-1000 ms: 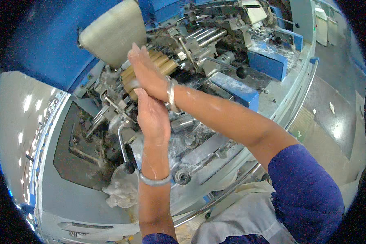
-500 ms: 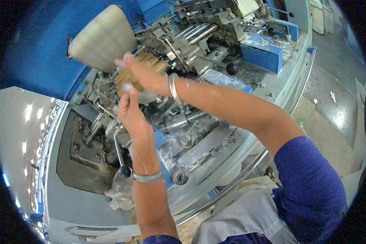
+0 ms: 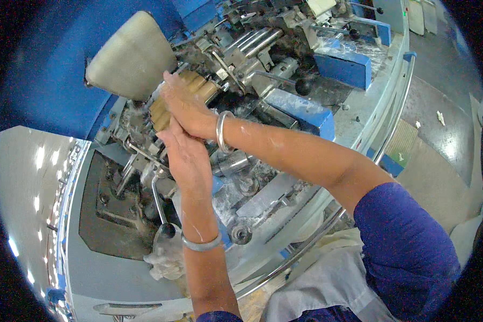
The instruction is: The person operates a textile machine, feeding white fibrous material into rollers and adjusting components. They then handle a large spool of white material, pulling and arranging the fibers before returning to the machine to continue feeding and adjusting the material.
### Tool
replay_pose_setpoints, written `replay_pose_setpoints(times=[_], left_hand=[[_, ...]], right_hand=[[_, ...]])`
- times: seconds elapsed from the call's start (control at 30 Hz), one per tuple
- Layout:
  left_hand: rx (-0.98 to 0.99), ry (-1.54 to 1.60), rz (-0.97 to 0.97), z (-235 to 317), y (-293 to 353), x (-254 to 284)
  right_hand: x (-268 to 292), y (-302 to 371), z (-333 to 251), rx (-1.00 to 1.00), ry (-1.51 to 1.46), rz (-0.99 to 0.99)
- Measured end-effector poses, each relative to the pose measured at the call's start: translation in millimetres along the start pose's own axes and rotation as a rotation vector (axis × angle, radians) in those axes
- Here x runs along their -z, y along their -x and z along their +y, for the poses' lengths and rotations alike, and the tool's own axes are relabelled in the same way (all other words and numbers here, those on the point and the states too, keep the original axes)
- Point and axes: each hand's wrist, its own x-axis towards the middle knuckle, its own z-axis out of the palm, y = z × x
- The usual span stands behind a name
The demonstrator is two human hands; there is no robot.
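My left hand (image 3: 187, 155) is raised over the machine, palm showing and thumb apart. Its other fingertips are hidden where the two hands meet. My right hand (image 3: 183, 110) presses against it, fingers stretched out toward the upper left. Whether anything lies between the palms cannot be seen. Just behind my hands is a tan, ribbed part (image 3: 197, 86) of the machine. A metal bangle (image 3: 221, 130) circles my right wrist, and another bangle (image 3: 201, 244) sits on my left forearm.
A whitish rounded panel (image 3: 131, 56) stands at the upper left. Black-knobbed levers (image 3: 168, 230) project from the machine, and blue blocks (image 3: 300, 110) sit to the right. White fluff (image 3: 166, 261) hangs at the lower left. A metal rail (image 3: 306, 251) runs along the near edge.
My left hand, earlier pinching a bit of white fluff, has opened. The right hand, held just apart before, has come down against it. The fluff no longer shows.
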Motion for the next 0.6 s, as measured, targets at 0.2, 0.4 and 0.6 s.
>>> replay_pose_setpoints(times=[0.2,0.4,0.6], left_hand=[[-0.06,-0.193,0.256,8.3,2.0,14.8],[0.018,-0.467,0.278,2.7,-0.5,35.6],[-0.071,-0.572,0.383,3.7,-1.6,27.8]], right_hand=[[6.4,-6.4,2.6,-0.019,-0.131,-0.093],[27.8,-8.5,40.9,0.375,-0.005,-0.277],[62.0,18.0,58.3,-0.17,-0.32,-0.69]])
